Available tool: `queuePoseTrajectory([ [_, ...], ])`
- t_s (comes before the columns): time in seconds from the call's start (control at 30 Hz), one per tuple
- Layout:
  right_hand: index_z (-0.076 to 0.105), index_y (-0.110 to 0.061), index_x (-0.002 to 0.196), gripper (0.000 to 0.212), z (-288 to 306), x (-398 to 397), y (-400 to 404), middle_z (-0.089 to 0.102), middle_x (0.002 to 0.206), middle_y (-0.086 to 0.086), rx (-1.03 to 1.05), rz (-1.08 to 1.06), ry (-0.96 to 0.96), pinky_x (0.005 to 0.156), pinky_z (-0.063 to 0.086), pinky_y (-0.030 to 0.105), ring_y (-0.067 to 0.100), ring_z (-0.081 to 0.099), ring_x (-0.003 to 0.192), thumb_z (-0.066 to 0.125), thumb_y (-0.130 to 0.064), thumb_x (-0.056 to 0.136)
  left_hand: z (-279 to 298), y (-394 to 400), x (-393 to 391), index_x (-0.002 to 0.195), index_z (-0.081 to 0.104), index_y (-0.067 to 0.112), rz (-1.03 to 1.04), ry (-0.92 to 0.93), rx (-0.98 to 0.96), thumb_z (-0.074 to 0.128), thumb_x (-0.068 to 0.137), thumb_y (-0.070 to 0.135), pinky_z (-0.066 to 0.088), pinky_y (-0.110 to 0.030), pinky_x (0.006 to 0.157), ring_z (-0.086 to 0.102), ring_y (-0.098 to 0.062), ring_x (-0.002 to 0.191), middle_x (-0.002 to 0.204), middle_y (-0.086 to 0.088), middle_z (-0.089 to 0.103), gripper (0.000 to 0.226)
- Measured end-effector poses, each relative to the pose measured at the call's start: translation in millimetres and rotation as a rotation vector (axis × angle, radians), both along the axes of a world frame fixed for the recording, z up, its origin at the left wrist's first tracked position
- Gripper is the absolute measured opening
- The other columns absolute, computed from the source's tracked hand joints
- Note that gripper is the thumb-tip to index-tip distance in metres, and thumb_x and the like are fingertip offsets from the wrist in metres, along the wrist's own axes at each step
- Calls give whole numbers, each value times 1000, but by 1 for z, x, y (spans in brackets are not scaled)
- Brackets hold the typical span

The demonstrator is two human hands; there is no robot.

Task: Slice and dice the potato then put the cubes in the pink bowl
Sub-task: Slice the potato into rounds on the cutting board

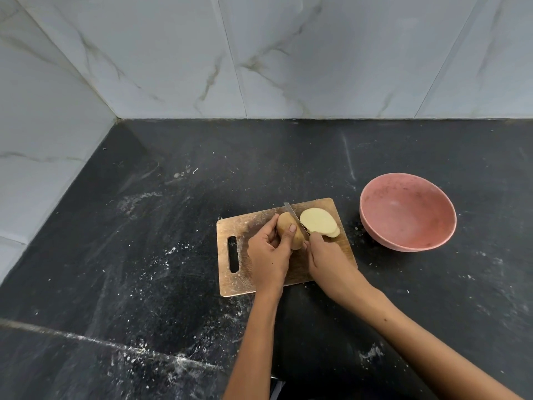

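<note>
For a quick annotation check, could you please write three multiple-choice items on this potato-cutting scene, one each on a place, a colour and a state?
1. Where does the bowl stand?
A. on the cutting board
B. on the counter, right of the cutting board
C. left of the board

2. What colour is the bowl?
A. pink
B. green
C. white

3. What is in the bowl?
A. potato cubes
B. water
C. nothing

Key: 1 B, it sits on the dark counter beyond the cutting board. 2 A, its wall and inside are pink. 3 C, the slices lie on the board, where the left hand holds the potato and the right hand grips the knife.
</note>
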State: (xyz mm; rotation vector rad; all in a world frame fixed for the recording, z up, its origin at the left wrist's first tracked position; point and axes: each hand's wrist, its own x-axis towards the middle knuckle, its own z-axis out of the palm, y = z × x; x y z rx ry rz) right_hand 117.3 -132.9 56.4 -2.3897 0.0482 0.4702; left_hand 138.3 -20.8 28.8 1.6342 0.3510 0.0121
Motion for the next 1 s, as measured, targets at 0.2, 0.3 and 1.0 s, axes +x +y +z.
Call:
queuePoseTrajectory([
  [0.2, 34, -19, 97, 9, -3, -7, 4, 55, 77, -3, -58, -8, 32, 54, 41, 21, 9, 55, 67, 36, -25, 103, 2, 2, 4, 132, 56, 5, -31, 17, -7, 70, 86, 15, 56, -41, 88, 66, -10, 105, 118, -5, 68, 49],
  [0.3, 38, -16, 102, 5, -2, 8, 7, 61, 88, 6, -61, -9, 72, 57, 44, 24, 16, 58, 75, 38, -21, 103, 2, 2, 4, 130, 57, 5, -21, 19, -18, 70, 87, 14, 56, -43, 88, 66, -12, 105, 116, -6, 68, 46],
  [1.0, 30, -21, 97, 9, 0, -13, 5, 58, 90, 4, -105, -28, 133, 68, 50, 35, 19, 60, 83, 36, -23, 103, 4, 0, 6, 129, 59, 5, -30, 13, 38, 73, 84, 15, 56, -44, 89, 66, -11, 106, 116, -5, 69, 48],
])
